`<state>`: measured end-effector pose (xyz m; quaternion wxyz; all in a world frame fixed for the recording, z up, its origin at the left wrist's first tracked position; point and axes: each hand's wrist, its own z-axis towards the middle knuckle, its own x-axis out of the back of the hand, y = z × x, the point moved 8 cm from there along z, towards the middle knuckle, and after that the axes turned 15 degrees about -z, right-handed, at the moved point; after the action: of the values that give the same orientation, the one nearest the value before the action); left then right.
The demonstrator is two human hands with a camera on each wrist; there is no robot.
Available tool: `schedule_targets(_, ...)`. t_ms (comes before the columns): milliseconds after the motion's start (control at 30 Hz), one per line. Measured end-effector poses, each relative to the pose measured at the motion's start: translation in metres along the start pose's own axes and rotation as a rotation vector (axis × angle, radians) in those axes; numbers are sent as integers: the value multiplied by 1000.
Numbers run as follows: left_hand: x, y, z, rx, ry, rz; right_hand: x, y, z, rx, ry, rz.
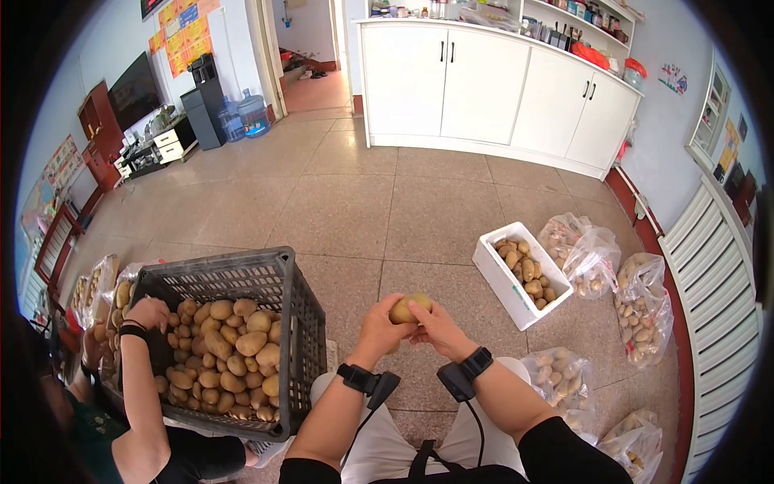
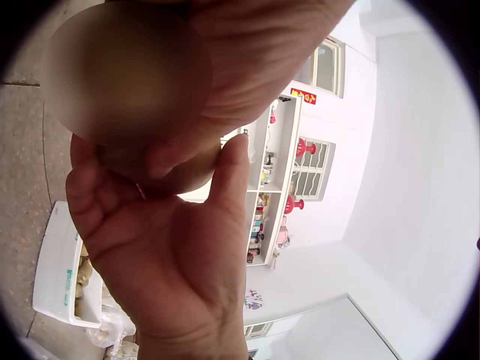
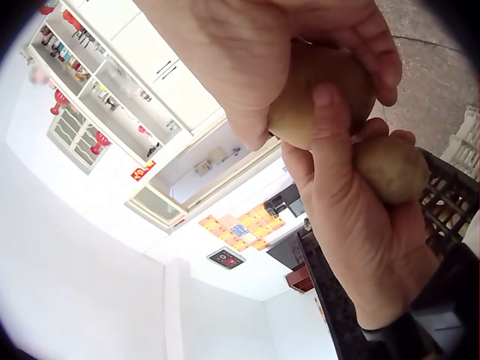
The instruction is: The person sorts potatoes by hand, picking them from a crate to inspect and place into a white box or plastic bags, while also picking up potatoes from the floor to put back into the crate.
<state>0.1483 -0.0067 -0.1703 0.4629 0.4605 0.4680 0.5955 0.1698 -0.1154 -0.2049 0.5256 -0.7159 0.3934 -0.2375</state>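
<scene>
My left hand and right hand meet in front of my knees around a large yellow-brown potato. In the right wrist view, my right hand grips this potato from above, and the left thumb lies along its side. A second, smaller potato sits in my left hand, held by the curled fingers. From the left wrist, a blurred round shape covers part of the left hand, while the right hand's fingers and thumb cup the large potato's underside.
A black plastic crate of potatoes stands at my left, with another person's hand reaching inside. To the right are a white foam box holding potatoes and several plastic bags of potatoes. White cabinets line the back.
</scene>
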Motion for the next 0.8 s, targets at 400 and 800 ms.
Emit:
schedule_targets(400,-1,-14,-1,197,24,-431,7,-7,4,162,20,195)
schedule_targets(800,-1,-35,-5,465,7,-533,8,-14,0,228,67,208)
